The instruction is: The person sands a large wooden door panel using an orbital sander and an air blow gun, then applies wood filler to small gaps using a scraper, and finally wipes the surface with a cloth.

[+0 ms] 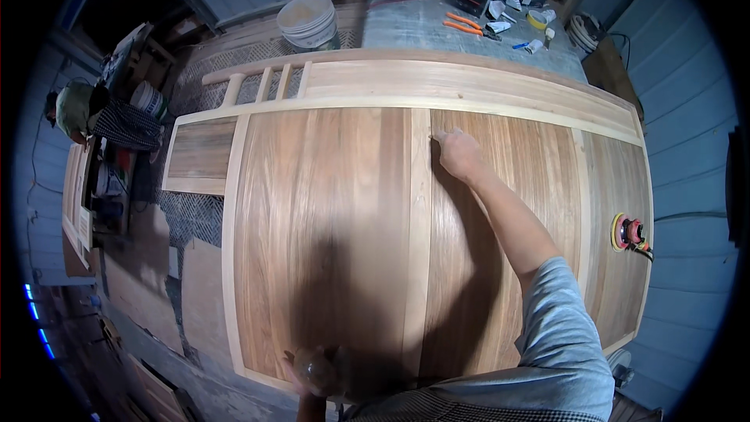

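Observation:
A large wooden panel piece (328, 180) with pale framing lies before me, its boards running front to back. My right hand (459, 154) reaches far across it, fingertips curled together on the surface beside the middle pale strip (419, 242); whatever they may hold is too small to make out. Down at the near edge, in shadow, my left hand (295, 361) grips a round translucent container (319, 371). A red sander (628, 231) with a yellow pad rests on the panel at the right.
Behind lies another wooden frame with slats (367, 78). A grey worktable (398, 39) holds open boxes, orange-handled pliers (462, 26) and tape (537, 21). A white bucket (305, 19) stands beside it. Green and checked cloth (86, 113) and a leaning panel (78, 187) are at the left.

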`<state>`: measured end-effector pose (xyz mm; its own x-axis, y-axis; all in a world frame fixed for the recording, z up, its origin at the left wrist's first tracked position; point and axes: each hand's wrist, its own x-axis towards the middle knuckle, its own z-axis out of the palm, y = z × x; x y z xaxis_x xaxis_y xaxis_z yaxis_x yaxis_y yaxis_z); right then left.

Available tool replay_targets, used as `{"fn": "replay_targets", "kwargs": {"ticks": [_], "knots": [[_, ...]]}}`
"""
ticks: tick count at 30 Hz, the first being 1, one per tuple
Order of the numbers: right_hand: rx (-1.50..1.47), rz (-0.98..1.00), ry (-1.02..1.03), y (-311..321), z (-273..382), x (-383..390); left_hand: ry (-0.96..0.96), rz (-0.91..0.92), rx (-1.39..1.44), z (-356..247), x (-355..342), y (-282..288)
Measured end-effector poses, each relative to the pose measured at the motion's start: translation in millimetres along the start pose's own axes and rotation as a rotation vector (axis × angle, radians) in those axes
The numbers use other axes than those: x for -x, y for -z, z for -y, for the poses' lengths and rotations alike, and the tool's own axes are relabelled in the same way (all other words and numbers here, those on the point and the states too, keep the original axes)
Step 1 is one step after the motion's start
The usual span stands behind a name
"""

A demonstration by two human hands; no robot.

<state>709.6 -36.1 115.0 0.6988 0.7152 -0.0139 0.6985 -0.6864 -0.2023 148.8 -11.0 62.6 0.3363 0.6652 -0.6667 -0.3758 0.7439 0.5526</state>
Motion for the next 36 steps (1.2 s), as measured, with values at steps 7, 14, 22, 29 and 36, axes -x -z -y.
{"fn": "replay_targets", "kwargs": {"ticks": [7, 14, 22, 29, 36], "knots": [[-0.219, -0.04, -0.018, -19, 13, 18, -0.434, 0.111, -1.539, 3, 7, 4], [-0.175, -0.138, -0.025, -25, 31, 10, -0.295, 0.242, -1.343, 3, 7, 15], [-0.036, -0.077, 0.018, -32, 32, 17, 0.047, 0.293, -0.029, 6, 3, 25], [-0.127, -0.086, 0.033, -24, 17, -17, -0.859, 0.015, -1.67, 14, 23, -38], [-0.205, 0.263, 0.097, -3, 22, 20, -0.003, 0.078, -0.058, -8, 38, 3]]}}
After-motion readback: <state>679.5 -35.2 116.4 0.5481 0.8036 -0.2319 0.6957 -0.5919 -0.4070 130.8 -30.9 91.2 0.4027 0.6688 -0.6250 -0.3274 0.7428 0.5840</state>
